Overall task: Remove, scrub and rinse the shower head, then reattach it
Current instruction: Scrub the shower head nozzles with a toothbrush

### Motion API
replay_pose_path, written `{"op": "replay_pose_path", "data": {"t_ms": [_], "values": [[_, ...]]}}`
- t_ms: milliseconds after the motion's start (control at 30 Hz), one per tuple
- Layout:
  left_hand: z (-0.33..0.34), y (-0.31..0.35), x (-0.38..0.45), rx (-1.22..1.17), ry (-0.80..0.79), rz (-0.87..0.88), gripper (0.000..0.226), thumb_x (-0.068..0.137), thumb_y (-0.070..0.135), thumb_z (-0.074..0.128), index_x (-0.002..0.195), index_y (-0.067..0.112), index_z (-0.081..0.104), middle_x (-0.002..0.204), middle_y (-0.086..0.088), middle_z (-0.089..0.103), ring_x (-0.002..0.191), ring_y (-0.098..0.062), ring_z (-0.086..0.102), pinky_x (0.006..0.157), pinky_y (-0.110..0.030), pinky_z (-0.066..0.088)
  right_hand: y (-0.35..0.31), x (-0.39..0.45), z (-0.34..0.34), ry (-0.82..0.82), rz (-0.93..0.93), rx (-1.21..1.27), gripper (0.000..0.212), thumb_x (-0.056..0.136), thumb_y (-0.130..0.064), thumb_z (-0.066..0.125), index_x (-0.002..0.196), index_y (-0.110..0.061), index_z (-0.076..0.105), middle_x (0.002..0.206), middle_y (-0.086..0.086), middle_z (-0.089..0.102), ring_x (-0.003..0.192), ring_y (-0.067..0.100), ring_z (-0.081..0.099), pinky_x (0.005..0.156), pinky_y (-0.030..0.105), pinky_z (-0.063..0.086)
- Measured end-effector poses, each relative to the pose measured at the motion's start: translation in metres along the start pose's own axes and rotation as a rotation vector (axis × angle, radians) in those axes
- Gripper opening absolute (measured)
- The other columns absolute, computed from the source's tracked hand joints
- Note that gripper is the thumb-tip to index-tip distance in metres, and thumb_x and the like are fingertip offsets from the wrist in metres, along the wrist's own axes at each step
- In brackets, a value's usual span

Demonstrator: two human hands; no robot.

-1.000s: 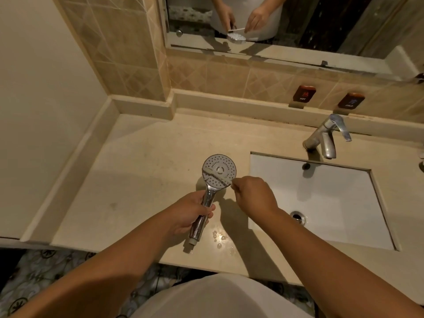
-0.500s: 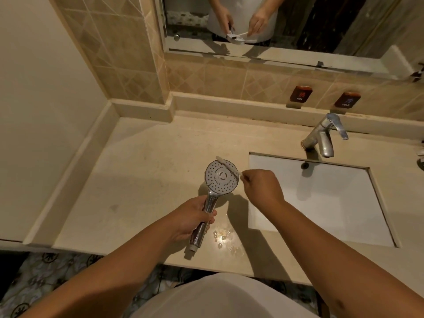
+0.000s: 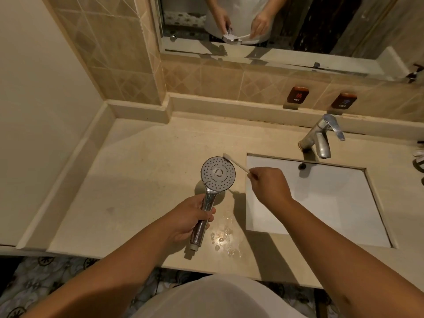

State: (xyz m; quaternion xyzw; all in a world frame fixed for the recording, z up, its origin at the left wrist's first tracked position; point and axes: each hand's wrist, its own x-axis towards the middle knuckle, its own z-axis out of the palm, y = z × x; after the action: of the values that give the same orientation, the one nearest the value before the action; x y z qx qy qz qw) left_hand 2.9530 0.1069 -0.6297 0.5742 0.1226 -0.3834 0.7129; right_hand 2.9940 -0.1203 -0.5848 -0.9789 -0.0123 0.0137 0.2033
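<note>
A chrome shower head (image 3: 218,173) with a round perforated face points up over the beige counter (image 3: 142,171). My left hand (image 3: 190,218) grips its handle, whose threaded end sticks out below my fist. My right hand (image 3: 268,183) pinches the handle of a pale toothbrush (image 3: 236,162). The brush's bristle end rests at the upper right rim of the shower head's face. No hose is attached to the shower head.
A white rectangular sink (image 3: 321,203) is set in the counter to the right, with a chrome faucet (image 3: 321,136) behind it. Water drops (image 3: 222,237) lie on the counter near the front edge. A mirror (image 3: 275,24) hangs above; hot and cold labels sit on the tile.
My right hand moved the toothbrush from the lower middle of the face up and right to its upper right rim. The left hand keeps holding the handle.
</note>
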Motion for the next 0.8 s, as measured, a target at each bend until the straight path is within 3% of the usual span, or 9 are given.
{"op": "replay_pose_path", "data": {"t_ms": [133, 233, 367, 500, 633, 800], "values": [[0.001, 0.0, 0.0, -0.031, -0.01, -0.014, 0.04, 0.088, -0.011, 0.053, 0.119, 0.014, 0.06, 0.091, -0.009, 0.061, 0.076, -0.018, 0.061, 0.073, -0.037, 0.052, -0.01, -0.009, 0.008, -0.1, -0.096, -0.074, 0.021, 0.096, -0.021, 0.054, 0.091, -0.012, 0.072, 0.072, 0.007, 0.065, 0.06, 0.018, 0.048, 0.055, 0.027, 0.039], [0.0, 0.0, 0.002, -0.022, -0.017, -0.027, 0.04, 0.088, -0.011, 0.053, 0.121, 0.012, 0.059, 0.091, -0.011, 0.06, 0.079, -0.02, 0.06, 0.076, -0.039, 0.05, -0.004, -0.002, 0.006, -0.066, -0.025, -0.06, 0.025, 0.097, -0.022, 0.052, 0.084, -0.011, 0.07, 0.066, 0.004, 0.059, 0.059, 0.02, 0.05, 0.054, 0.028, 0.039], [0.001, 0.001, 0.003, -0.055, -0.028, -0.034, 0.038, 0.088, -0.012, 0.051, 0.118, 0.01, 0.06, 0.089, -0.009, 0.061, 0.077, -0.019, 0.059, 0.072, -0.037, 0.051, -0.012, -0.014, 0.013, -0.171, -0.139, -0.131, 0.021, 0.095, -0.019, 0.051, 0.089, -0.012, 0.07, 0.075, 0.007, 0.065, 0.066, 0.022, 0.057, 0.058, 0.029, 0.043], [0.002, 0.003, 0.004, -0.052, -0.019, -0.032, 0.037, 0.089, -0.013, 0.05, 0.115, 0.011, 0.06, 0.088, -0.009, 0.06, 0.076, -0.019, 0.059, 0.07, -0.035, 0.051, -0.002, -0.005, 0.008, -0.084, -0.059, -0.087, 0.023, 0.097, -0.02, 0.051, 0.089, -0.011, 0.071, 0.076, 0.009, 0.066, 0.064, 0.023, 0.053, 0.055, 0.027, 0.035], [0.003, 0.004, 0.005, -0.057, -0.022, -0.036, 0.036, 0.088, -0.013, 0.051, 0.114, 0.009, 0.061, 0.087, -0.009, 0.059, 0.076, -0.019, 0.058, 0.069, -0.036, 0.05, -0.008, -0.021, 0.016, -0.174, -0.182, -0.138, 0.019, 0.095, -0.019, 0.052, 0.092, -0.013, 0.07, 0.078, 0.008, 0.066, 0.069, 0.025, 0.06, 0.057, 0.029, 0.041], [0.004, 0.007, 0.007, -0.076, -0.021, -0.032, 0.036, 0.088, -0.012, 0.051, 0.115, 0.009, 0.06, 0.088, -0.01, 0.059, 0.074, -0.018, 0.059, 0.067, -0.034, 0.051, 0.002, -0.013, 0.013, -0.087, -0.109, -0.1, 0.018, 0.095, -0.018, 0.054, 0.094, -0.013, 0.071, 0.077, 0.007, 0.066, 0.065, 0.023, 0.054, 0.056, 0.029, 0.04]]}}
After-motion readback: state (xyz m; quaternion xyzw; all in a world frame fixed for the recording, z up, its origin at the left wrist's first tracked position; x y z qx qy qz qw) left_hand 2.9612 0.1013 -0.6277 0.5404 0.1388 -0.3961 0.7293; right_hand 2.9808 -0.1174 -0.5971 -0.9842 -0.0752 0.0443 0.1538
